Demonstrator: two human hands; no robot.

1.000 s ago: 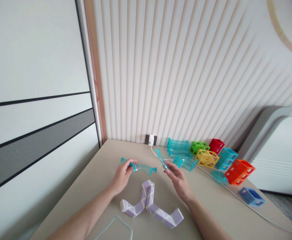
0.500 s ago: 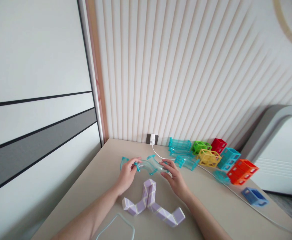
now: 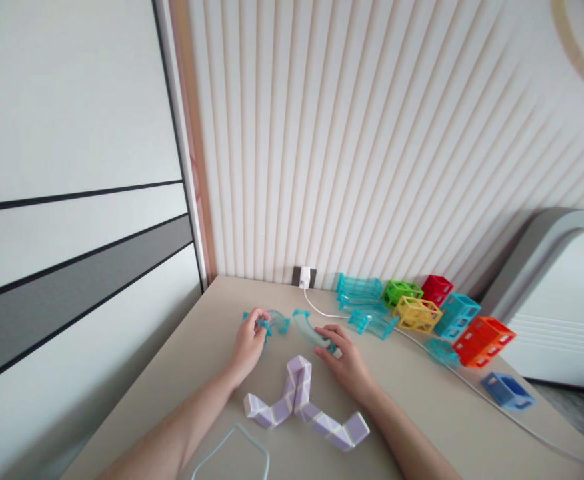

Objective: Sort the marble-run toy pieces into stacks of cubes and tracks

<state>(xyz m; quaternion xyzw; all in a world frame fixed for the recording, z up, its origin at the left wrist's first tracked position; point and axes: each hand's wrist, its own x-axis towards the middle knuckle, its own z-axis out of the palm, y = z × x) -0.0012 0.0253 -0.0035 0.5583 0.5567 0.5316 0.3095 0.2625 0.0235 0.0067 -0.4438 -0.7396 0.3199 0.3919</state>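
My left hand [image 3: 250, 340] is closed on a clear teal-ended curved track piece [image 3: 278, 321] at the table's middle left; another teal end shows partly behind its fingers. My right hand [image 3: 341, 353] has its fingers over the lower right end of a second curved track piece [image 3: 304, 328], thumb and fingertips closed on it. A gap separates the two pieces. Nearer to me, between my forearms, lies a purple and white snake puzzle [image 3: 299, 393] bent into a branching shape.
Teal track pieces [image 3: 359, 291] and open-frame blocks, among them a yellow one [image 3: 419, 313] and an orange one [image 3: 484, 341], line the right. A white cable runs from the plug [image 3: 305, 277] across the table [image 3: 172, 380]. A pale loop [image 3: 231, 432] lies in front.
My left hand has moved slightly left with its track piece, which has turned. The piece at my right hand now lies apart from it, and my right hand has shifted a little nearer.
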